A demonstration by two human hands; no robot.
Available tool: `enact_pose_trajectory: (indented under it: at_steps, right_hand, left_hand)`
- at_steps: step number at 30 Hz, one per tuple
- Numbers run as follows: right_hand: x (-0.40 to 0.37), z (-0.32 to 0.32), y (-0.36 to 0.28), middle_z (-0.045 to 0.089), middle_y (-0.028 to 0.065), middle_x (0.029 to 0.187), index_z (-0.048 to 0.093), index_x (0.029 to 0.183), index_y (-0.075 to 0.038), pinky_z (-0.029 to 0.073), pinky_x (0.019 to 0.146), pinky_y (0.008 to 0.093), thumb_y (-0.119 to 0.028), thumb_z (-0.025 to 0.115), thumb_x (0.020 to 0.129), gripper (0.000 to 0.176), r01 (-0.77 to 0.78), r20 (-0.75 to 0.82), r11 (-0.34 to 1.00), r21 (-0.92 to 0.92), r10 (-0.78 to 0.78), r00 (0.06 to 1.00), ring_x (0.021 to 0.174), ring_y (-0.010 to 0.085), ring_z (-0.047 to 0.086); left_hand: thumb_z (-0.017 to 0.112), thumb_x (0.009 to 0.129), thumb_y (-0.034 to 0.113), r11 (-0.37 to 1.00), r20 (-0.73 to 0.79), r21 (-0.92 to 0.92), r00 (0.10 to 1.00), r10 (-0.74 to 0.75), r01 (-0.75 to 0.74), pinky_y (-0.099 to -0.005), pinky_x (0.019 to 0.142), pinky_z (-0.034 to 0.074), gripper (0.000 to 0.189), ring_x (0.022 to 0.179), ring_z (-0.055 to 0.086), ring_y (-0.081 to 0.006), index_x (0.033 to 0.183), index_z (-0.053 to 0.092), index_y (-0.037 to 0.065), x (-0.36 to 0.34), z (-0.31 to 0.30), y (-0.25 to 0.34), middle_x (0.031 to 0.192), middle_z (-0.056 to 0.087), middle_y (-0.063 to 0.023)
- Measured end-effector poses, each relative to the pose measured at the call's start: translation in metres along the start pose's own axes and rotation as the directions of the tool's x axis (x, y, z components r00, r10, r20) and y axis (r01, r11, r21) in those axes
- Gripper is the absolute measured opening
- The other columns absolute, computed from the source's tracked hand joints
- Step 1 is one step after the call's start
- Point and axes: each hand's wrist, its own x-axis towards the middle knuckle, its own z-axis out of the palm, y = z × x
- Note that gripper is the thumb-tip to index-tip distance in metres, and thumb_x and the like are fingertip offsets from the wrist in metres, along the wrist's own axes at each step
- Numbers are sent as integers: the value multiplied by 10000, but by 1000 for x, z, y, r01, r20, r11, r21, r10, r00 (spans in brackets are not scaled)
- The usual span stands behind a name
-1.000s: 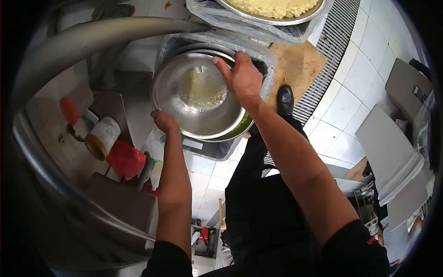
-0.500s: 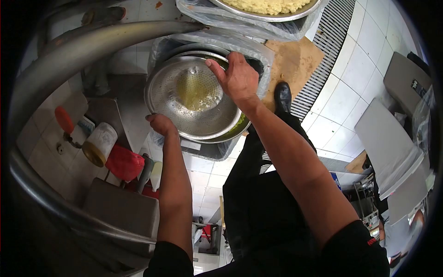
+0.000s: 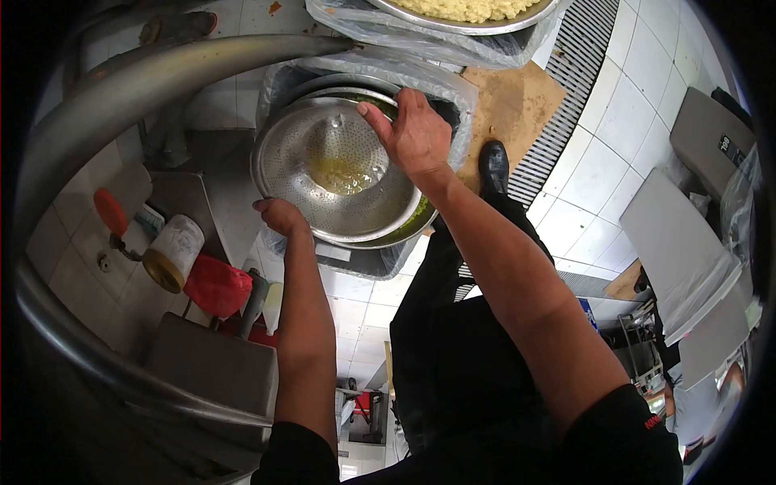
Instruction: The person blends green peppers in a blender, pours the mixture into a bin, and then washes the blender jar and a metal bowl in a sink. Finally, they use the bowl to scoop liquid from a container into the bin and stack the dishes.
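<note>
Over the plastic-lined grey bin [image 3: 453,93], a round perforated steel colander [image 3: 299,162] sits tilted in a steel bowl [image 3: 408,226]. Left hand [image 3: 283,217] grip curled on near rim, right hand [image 3: 416,133] grip hooked over far rim. Yellow mash [image 3: 343,174] inside; slick rim could slip, spilling it.

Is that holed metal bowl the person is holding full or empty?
Nearly empty. The round perforated steel strainer bowl shows bare holed metal almost everywhere, with only a thin yellowish residue at its bottom.
</note>
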Motion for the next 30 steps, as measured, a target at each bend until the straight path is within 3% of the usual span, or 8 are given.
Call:
enact_pose_trajectory:
  at_steps: [5, 13, 15, 17, 19, 20, 25, 30]
  right_hand:
    - [-1, 1, 0, 649, 155, 932, 562, 972, -22, 557, 628, 427, -699, 515, 873, 686, 8, -10, 1000, 6, -8, 1000, 814, 337, 687]
    - [-2, -4, -3, 616, 117, 988, 592, 1038, -63, 535, 707, 440, -631, 582, 867, 593, -9, -43, 998, 69, 12, 999, 907, 325, 650]
    - [-4, -4, -4, 604, 102, 999, 604, 1065, -85, 515, 751, 440, -590, 610, 868, 542, 13, -86, 993, 116, -3, 996, 943, 314, 628]
    - [-4, -1, 6, 585, 81, 1012, 647, 1041, -117, 439, 833, 430, -477, 653, 874, 397, 270, -273, 963, 10, -257, 927, 992, 291, 570]
    - [-9, -10, 4, 584, 73, 1007, 660, 1001, -110, 406, 852, 421, -435, 664, 872, 349, 284, -227, 959, -14, -279, 933, 1000, 282, 551]
    - [-14, -12, 4, 584, 66, 1003, 674, 961, -104, 373, 871, 412, -393, 674, 871, 303, 292, -165, 956, -35, -294, 942, 1007, 273, 532]
    - [-14, -30, -13, 612, 156, 815, 615, 824, -53, 503, 648, 502, -354, 627, 924, 317, 243, -193, 940, 238, -199, 961, 699, 398, 628]
    - [-41, -55, 10, 608, 145, 846, 635, 860, -49, 501, 687, 486, -364, 627, 924, 321, 180, -148, 976, 125, -161, 976, 834, 376, 626]
  left_hand:
    - [143, 1048, 335, 1000, 12, -6, 1000, -6, 6, -501, 1004, 476, 639, 1132, 562, -502, 1139, 530, -165, -3, -3, 2, 1163, 584, -387]
    - [226, 1044, 234, 924, -7, 348, 985, 173, -160, -485, 919, 547, 415, 1032, 630, -477, 1125, 471, -92, -1, -2, -3, 1058, 636, -348]
    - [264, 1041, 245, 972, -72, 201, 988, 138, -121, -490, 902, 538, 414, 1009, 639, -466, 1093, 506, -88, 10, 3, -9, 1035, 644, -331]
    - [301, 1039, 256, 995, -122, 46, 988, 96, -91, -494, 885, 529, 416, 987, 647, -454, 1061, 542, -83, 17, 4, -22, 1012, 652, -313]
    - [400, 1023, 344, 835, -277, -123, 826, 490, -537, -474, 843, 488, 472, 915, 637, -436, 1018, 599, -84, 9, -1, -21, 965, 658, -286]
    - [400, 1023, 344, 835, -277, -123, 827, 489, -536, -474, 843, 488, 472, 915, 637, -436, 1018, 599, -84, 7, -1, -23, 965, 658, -286]
    - [506, 972, 469, 887, 24, -149, 896, 444, -436, -450, 819, 450, 567, 883, 595, -433, 977, 622, -86, -41, -62, 37, 945, 654, -268]
    - [506, 969, 449, 872, 74, -118, 872, 485, -475, -464, 836, 446, 526, 909, 593, -433, 947, 639, -59, -49, -61, 5, 956, 647, -282]
